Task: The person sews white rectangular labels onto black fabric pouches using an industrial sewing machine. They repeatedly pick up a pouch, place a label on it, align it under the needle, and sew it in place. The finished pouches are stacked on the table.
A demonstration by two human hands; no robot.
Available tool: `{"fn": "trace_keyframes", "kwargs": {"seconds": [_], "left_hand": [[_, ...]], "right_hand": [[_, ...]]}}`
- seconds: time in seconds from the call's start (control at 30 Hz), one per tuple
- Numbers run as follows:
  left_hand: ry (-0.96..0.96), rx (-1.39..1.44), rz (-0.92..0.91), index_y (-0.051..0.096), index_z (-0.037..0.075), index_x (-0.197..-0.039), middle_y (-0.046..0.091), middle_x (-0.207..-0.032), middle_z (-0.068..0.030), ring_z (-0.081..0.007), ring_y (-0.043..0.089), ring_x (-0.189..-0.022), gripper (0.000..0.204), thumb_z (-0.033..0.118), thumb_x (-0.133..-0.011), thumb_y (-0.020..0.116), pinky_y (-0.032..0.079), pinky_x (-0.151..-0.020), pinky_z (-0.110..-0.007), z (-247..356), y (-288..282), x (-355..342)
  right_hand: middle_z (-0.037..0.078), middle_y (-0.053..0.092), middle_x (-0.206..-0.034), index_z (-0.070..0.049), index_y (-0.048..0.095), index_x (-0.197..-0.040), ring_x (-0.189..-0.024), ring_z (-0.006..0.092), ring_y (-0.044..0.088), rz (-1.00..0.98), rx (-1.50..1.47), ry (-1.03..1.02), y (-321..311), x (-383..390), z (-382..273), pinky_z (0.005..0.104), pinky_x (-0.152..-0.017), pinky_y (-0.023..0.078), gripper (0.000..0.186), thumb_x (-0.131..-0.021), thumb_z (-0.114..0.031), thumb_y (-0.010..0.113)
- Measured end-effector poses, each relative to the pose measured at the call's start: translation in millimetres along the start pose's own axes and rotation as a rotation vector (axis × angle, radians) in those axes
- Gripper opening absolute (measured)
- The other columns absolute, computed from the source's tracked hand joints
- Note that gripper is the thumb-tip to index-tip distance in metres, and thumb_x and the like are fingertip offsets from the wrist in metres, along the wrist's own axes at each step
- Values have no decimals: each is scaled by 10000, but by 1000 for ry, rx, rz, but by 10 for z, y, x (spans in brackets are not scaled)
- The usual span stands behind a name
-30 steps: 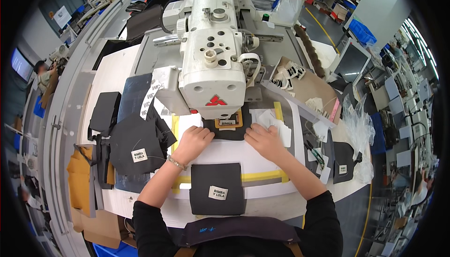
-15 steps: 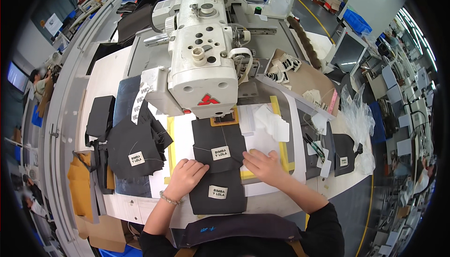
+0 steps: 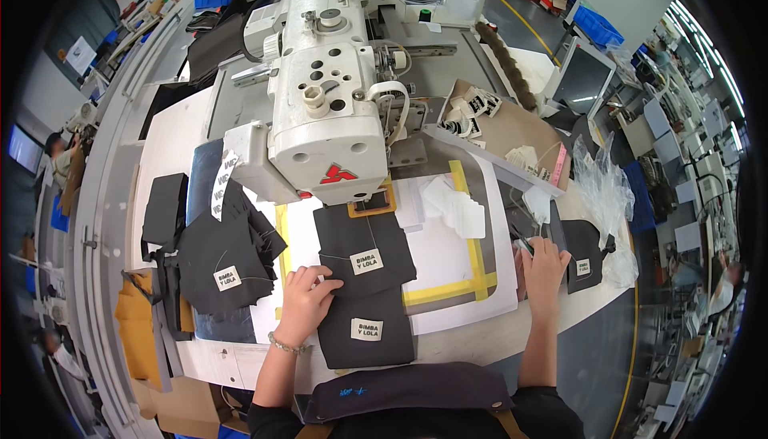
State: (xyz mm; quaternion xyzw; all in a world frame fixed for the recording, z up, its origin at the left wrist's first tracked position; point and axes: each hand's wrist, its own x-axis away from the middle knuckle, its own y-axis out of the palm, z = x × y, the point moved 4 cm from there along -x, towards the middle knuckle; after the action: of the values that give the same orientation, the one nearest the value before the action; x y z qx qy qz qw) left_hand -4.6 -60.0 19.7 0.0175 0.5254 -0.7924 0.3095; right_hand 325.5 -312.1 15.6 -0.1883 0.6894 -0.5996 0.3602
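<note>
Two black fabric panels, each with a white label, overlap in front of the sewing machine head. The upper panel reaches under the machine's orange clamp frame, and loose thread lies across it. The lower panel lies nearer to me. My left hand is closed, its fingertips pinching the upper panel's left edge. Off to the right, my right hand has its fingers curled around dark thread snips, mostly hidden by the hand.
A stack of labelled black panels lies at the left. White paper pieces sit right of the clamp. A cardboard tray of labels stands at the back right, near a clear plastic bag. Another labelled black piece is at the right.
My right hand has left the upper panel's right edge and moved right to the snips. My left hand stays at the panel's left edge. The view has shifted slightly.
</note>
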Motion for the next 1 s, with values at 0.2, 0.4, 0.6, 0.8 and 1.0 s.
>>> {"fn": "trace_keyframes", "kwargs": {"seconds": [0.2,0.4,0.6,0.8,1.0], "left_hand": [[-135,242,287,690,38,-842,726,-1012,-135,-231,702,-823,252,-102,-636,651,527,-636,-263,116,-304,111],[169,235,192,727,53,-856,744,-937,-89,-147,654,-629,186,-22,-686,742,499,-541,-239,413,-221,222],[293,64,142,724,53,-921,739,-958,-69,-91,580,-547,206,29,-717,707,413,-464,-236,510,-72,323],[371,-29,157,722,57,-914,738,-925,-60,-77,571,-541,202,56,-714,698,366,-450,-225,631,-93,284],[382,-68,126,704,34,-972,722,-1010,-82,-75,577,-581,246,45,-728,675,386,-501,-219,674,-131,300]], "right_hand": [[88,621,-888,-69,581,-998,-854,266,567,28,-120,-11,68,-82,31,386,-823,373,131,-914,-168,603],[183,582,-837,-30,491,-1039,-770,373,563,203,-542,288,-3,-107,77,437,-697,427,169,-989,-185,536],[149,596,-856,-71,531,-1147,-763,348,603,79,-430,424,-84,-73,285,426,-652,425,197,-979,-172,549],[89,546,-805,-132,626,-1287,-719,261,521,172,-361,-37,-473,-329,-91,384,-655,392,363,-925,-109,600],[35,451,-735,-131,676,-1198,-654,208,481,66,-387,-635,-540,-549,-1207,337,-627,381,467,-736,-104,734]]}}
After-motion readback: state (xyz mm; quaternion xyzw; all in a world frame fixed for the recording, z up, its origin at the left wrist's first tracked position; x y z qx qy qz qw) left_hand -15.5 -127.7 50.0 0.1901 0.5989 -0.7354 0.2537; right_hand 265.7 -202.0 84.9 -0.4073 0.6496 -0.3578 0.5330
